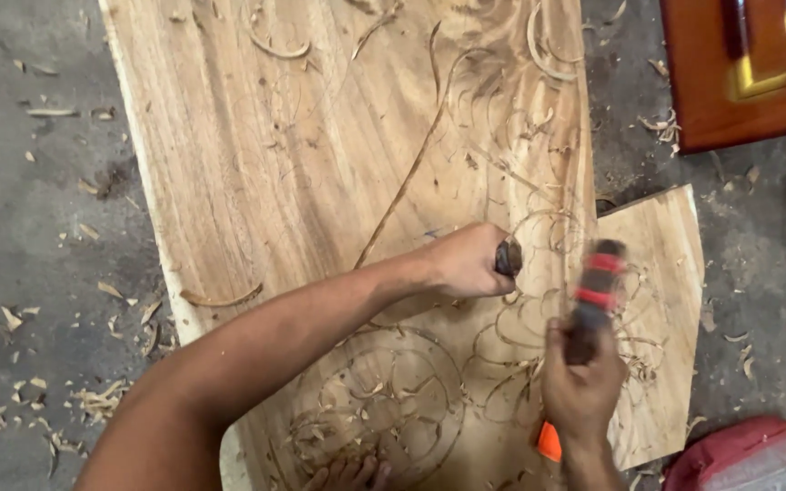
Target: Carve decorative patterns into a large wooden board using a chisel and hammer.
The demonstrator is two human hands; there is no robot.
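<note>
Right hand (582,386) gripping blurred mallet (596,289), left hand (468,262) clutching chisel (508,257) — carved plank (320,173).

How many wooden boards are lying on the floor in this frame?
2. A large carved board runs from the top to the bottom centre, under the left hand. A smaller board lies at its right edge, behind the right hand. Others may lie out of frame.

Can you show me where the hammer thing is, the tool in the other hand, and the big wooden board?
mallet (596,289): head view, on its red-banded, blurred head.
chisel (508,257): head view, on the dark handle end showing past the left hand's grip.
wooden board (302,155): head view, on a bare, uncarved part of its face.
</note>
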